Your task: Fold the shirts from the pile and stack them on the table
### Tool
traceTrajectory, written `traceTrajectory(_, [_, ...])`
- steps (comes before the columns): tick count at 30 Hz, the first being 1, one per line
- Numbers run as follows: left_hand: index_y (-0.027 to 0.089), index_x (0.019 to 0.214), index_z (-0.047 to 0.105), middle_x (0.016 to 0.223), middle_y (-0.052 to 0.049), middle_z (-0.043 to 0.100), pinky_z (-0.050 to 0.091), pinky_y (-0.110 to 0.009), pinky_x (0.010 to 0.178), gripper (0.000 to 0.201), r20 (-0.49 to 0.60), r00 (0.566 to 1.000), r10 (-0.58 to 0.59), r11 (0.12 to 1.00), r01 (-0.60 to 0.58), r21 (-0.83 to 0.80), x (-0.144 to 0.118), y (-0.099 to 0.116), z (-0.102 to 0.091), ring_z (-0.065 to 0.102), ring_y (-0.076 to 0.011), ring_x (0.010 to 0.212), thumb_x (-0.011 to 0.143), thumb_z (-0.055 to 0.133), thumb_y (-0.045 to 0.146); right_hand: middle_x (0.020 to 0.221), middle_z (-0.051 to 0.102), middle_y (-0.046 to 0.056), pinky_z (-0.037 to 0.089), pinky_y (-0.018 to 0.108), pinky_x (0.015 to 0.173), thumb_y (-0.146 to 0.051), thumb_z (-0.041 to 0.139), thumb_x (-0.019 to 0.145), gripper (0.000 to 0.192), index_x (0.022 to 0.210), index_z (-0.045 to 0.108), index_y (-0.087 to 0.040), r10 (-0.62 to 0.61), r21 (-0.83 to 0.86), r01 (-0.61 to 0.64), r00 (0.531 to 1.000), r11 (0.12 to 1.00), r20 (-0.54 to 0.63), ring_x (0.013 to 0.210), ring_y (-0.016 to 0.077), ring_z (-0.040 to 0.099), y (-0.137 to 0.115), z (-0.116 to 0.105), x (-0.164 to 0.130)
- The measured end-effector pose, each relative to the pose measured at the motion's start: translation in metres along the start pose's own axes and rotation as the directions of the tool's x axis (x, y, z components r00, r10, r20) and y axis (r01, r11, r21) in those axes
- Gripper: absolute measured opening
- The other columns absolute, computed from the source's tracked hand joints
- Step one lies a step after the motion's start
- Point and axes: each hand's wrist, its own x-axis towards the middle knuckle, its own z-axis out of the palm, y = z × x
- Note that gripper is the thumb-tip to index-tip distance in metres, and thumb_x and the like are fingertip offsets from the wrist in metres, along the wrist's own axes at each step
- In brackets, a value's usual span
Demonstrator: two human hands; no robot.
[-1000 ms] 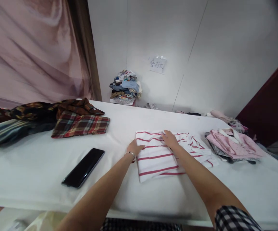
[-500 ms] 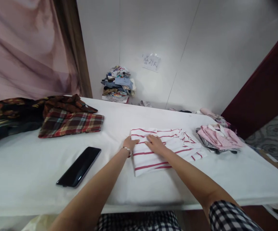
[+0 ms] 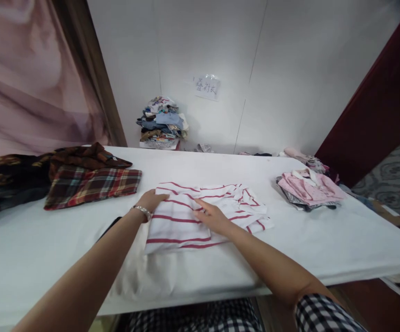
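Observation:
A white shirt with red stripes (image 3: 179, 226) lies folded into a rough rectangle on the white-covered table (image 3: 300, 249), its collar end towards the right. My left hand (image 3: 150, 201), with a bracelet at the wrist, grips the shirt's left edge, thumb on top and the other fingers hidden. On the middle of the shirt, my right hand (image 3: 215, 218) has thumb and fingers bent onto the cloth, taking hold of it. A black phone (image 3: 110, 228) is mostly covered by my left forearm.
Left on the table are a folded plaid shirt (image 3: 94, 186) and a heap of dark clothes (image 3: 16, 170). A pink shirt (image 3: 310, 186) tops a folded pile at right. Beyond the table's far edge stands a clothes stack (image 3: 163, 122) by the wall.
The striped shirt has slid left with both hands. My left forearm now covers most of the phone. The right-hand fingers are more bent into the cloth. The view has shifted slightly.

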Motion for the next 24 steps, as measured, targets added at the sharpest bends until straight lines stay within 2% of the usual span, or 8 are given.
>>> traceTrajectory(4, [0.015,0.116,0.059,0.098,-0.009,0.073,0.058,-0.032,0.072,0.045,0.168,0.98,0.102,0.973,-0.064,-0.22,-0.013,0.06,0.031,0.071,-0.0231,0.087,0.078,0.069,0.036,0.147,0.051,0.006,0.043,0.043,0.108,-0.054,0.056,0.089,0.062,0.144,0.044,-0.029,0.078,0.476,-0.063,0.997,0.877,-0.011,0.129,0.0235,0.055,-0.008,-0.015,0.003])
traceTrajectory(8, [0.014,0.141,0.039,0.116,-0.016,0.069,0.06,-0.037,0.079,0.068,0.375,0.885,0.277,0.875,-0.07,-0.48,-0.031,0.101,0.086,0.072,-0.0206,0.086,0.083,0.07,0.034,0.131,0.064,0.012,0.048,0.049,0.101,-0.066,0.039,0.091,0.066,0.139,0.05,-0.021,0.19,0.649,-0.111,0.98,0.752,-0.053,0.118,0.0282,0.062,0.011,-0.043,-0.004])
traceTrajectory(10, [0.015,0.141,0.041,0.13,-0.017,0.062,0.058,-0.038,0.087,0.063,0.308,0.894,0.327,0.901,-0.197,-0.385,-0.035,0.094,0.109,0.07,-0.0228,0.1,0.085,0.066,0.032,0.122,0.068,0.014,0.049,0.051,0.099,-0.064,0.039,0.091,0.064,0.133,0.055,-0.018,0.282,0.64,-0.177,0.957,0.748,-0.065,0.116,0.0302,0.063,0.027,-0.059,-0.013])
traceTrajectory(12, [0.016,0.137,0.047,0.139,-0.016,0.057,0.052,-0.038,0.099,0.053,0.2,0.901,0.385,0.921,-0.364,-0.137,-0.035,0.073,0.125,0.063,-0.0247,0.116,0.088,0.062,0.031,0.118,0.07,0.013,0.05,0.052,0.097,-0.056,0.043,0.091,0.058,0.132,0.055,-0.017,0.335,0.626,-0.21,0.938,0.751,-0.087,0.113,0.0304,0.065,0.041,-0.07,-0.022])
traceTrajectory(14, [0.016,0.135,0.052,0.145,-0.014,0.053,0.042,-0.038,0.111,0.048,0.187,0.867,0.461,0.867,-0.485,0.115,-0.034,0.045,0.135,0.054,-0.0255,0.129,0.089,0.059,0.03,0.119,0.07,0.012,0.052,0.05,0.095,-0.042,0.052,0.087,0.054,0.135,0.052,-0.018,0.334,0.618,-0.196,0.936,0.762,-0.114,0.108,0.0293,0.067,0.051,-0.076,-0.027])
traceTrajectory(16, [0.017,0.133,0.055,0.148,-0.012,0.051,0.033,-0.039,0.118,0.047,0.249,0.821,0.513,0.773,-0.568,0.283,-0.033,0.022,0.141,0.046,-0.0254,0.137,0.089,0.059,0.031,0.122,0.07,0.009,0.054,0.047,0.092,-0.024,0.057,0.076,0.066,0.142,0.045,-0.021,0.322,0.589,-0.186,0.937,0.787,-0.134,0.103,0.0275,0.069,0.054,-0.077,-0.025])
traceTrajectory(19, [0.018,0.132,0.056,0.15,-0.012,0.049,0.031,-0.039,0.119,0.045,0.272,0.822,0.5,0.704,-0.569,0.426,-0.034,0.004,0.143,0.042,-0.0249,0.14,0.09,0.056,0.035,0.128,0.067,0.005,0.055,0.042,0.092,-0.013,0.053,0.066,0.086,0.15,0.035,-0.025,0.336,0.448,-0.225,0.923,0.865,-0.186,0.105,0.0245,0.068,0.054,-0.078,-0.01])
traceTrajectory(24, [0.017,0.132,0.056,0.147,-0.012,0.052,0.037,-0.037,0.113,0.045,0.255,0.869,0.423,0.716,-0.494,0.493,-0.031,0.008,0.138,0.048,-0.025,0.134,0.094,0.049,0.039,0.139,0.059,0.007,0.046,0.04,0.105,-0.012,0.051,0.066,0.084,0.148,0.041,-0.021,0.342,0.026,-0.35,0.894,0.936,-0.289,0.122,0.0247,0.059,0.059,-0.085,0.012])
